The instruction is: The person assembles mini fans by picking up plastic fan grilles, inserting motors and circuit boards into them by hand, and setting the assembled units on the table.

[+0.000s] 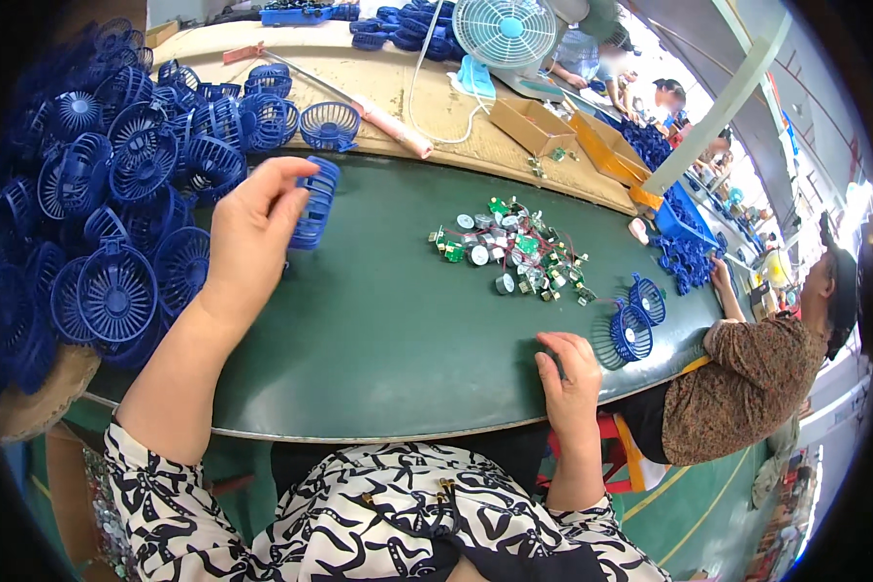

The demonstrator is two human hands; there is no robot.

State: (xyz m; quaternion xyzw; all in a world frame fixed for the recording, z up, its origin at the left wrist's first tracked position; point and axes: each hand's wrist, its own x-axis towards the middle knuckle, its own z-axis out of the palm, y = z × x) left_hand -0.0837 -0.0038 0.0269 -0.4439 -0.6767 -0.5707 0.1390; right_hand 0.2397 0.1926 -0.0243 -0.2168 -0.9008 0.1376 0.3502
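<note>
My left hand (245, 238) pinches a round blue slotted plastic fan housing (314, 206) by its rim, raised over the green tabletop beside a big heap of similar blue fan housings (116, 291). Resting near the table's front edge, my right hand (572, 376) is empty, its fingers loosely bent and apart from the thumb. Just to its right stand two blue fan housings (632, 332). Beyond that hand lies a loose pile of small round silver motors with green circuit boards and thin wires (524, 247).
A long pink-handled tool (388, 124) lies at the back on the cardboard-covered strip (359, 58). A pale blue fan (504, 29) and open cardboard boxes (532, 126) stand there too. At right, a co-worker (757, 378) sits by a blue bin (687, 221); a slanted post (718, 112) rises nearby.
</note>
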